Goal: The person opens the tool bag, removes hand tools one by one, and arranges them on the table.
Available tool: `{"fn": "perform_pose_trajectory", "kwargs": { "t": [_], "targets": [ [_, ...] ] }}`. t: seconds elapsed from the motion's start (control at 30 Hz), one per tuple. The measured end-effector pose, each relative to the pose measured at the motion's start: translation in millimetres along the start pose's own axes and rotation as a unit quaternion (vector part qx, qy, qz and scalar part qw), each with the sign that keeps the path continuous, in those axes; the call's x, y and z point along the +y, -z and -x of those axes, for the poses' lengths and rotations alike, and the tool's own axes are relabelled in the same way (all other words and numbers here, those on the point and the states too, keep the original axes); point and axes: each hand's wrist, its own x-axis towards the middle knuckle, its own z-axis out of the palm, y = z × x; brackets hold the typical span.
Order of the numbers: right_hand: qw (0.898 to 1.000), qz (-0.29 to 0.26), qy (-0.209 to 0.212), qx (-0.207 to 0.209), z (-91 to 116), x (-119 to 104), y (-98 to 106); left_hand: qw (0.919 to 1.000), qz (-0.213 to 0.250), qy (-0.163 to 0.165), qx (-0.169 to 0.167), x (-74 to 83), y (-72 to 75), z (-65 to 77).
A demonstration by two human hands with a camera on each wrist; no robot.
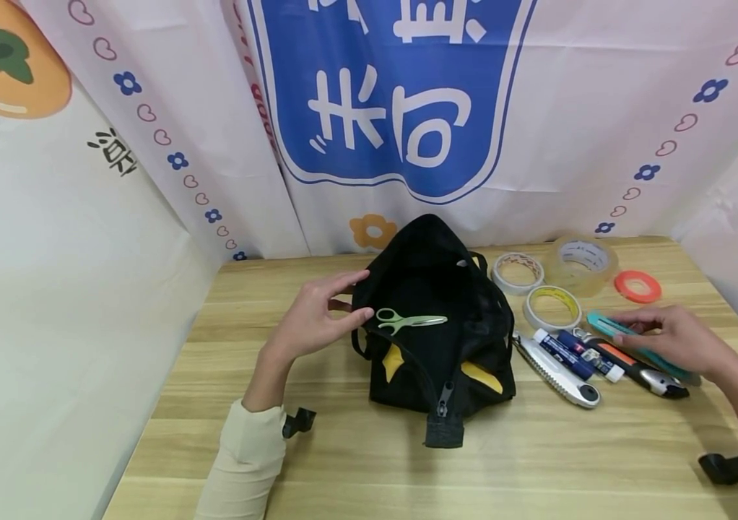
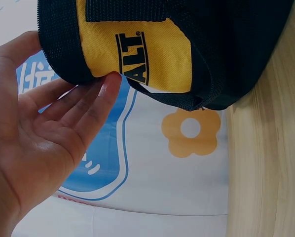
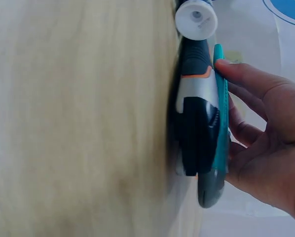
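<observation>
A black tool bag (image 1: 408,375) with yellow patches stands unzipped on the table, its mouth facing up. Small green-handled scissors (image 1: 411,320) lie at its opening. My left hand (image 1: 313,314) holds the bag's left rim between thumb and fingers; the left wrist view shows the fingers against its yellow lettered side (image 2: 137,49). Over at the right, my right hand (image 1: 677,339) grips a teal utility knife (image 3: 221,113) along its edges. Right beside that knife lies an orange-and-black utility knife (image 1: 629,361). Part of the teal knife is hidden by my fingers in the head view.
Between bag and right hand lie a silver utility knife (image 1: 557,370) and two glue sticks (image 1: 564,354). Behind them are white tape rolls (image 1: 552,308), a wide clear tape roll (image 1: 582,266) and a red tape ring (image 1: 637,287). A printed cloth (image 1: 577,144) hangs at the back edge.
</observation>
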Motion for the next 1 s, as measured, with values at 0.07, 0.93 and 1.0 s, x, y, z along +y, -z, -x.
{"fn": "perform_pose_trajectory", "kwargs": {
  "t": [0.07, 0.93, 1.0],
  "targets": [
    [1.000, -0.004, 0.001, -0.003, -0.2, 1.0, -2.3, 1.0000, 0.001, 0.001, 0.001, 0.0, -0.2, 0.5],
    [0.998, 0.031, 0.054, 0.029, -14.4, -52.7, -1.1, 1.0000, -0.001, -0.005, 0.001, -1.0, -1.1, 0.3],
    [0.997, 0.017, 0.068, 0.040, -17.4, -65.3, -0.4, 1.0000, -0.001, -0.005, 0.002, -1.6, -1.0, 0.3]
  ]
}}
